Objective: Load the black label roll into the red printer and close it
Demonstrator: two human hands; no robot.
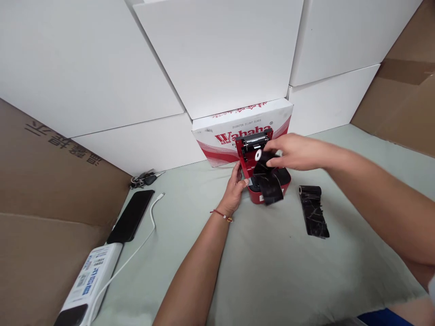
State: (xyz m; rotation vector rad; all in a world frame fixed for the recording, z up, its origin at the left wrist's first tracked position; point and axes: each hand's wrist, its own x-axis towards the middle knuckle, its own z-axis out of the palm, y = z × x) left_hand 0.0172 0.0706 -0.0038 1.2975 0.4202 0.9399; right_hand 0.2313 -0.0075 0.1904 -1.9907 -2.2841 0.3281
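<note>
The left hand (234, 188) is bracing the red printer (255, 195), which is sitting on the cloth (190, 203) with the Wahaha box (244, 118) standing just behind it. Its fingers are curling along the printer's left side and its thumb is pressing at the near left corner; how firmly, I cannot tell. The right hand (288, 151) is holding a black roll (265, 159) over the opening, its thumb and fingers closing around it. The white end of the core is showing toward the left, and a loose strip (272, 192) is hanging from the roll across the printer's front edge. Whether the roll is touching anything inside, I cannot make out.

As for how far things are along, I am judging it partway: the lid (255, 141) is already standing up, the roll is not yet lying free of the fingers, and the lid is not down. A second roll (310, 192) is lying on the cloth to the printer's right, well apart from it, its crumpled tail stretching toward the person; neither hand is touching it. Over on the left, a phone (132, 216), a white cable (157, 199) and some keys (146, 179) are lying untouched.
</note>
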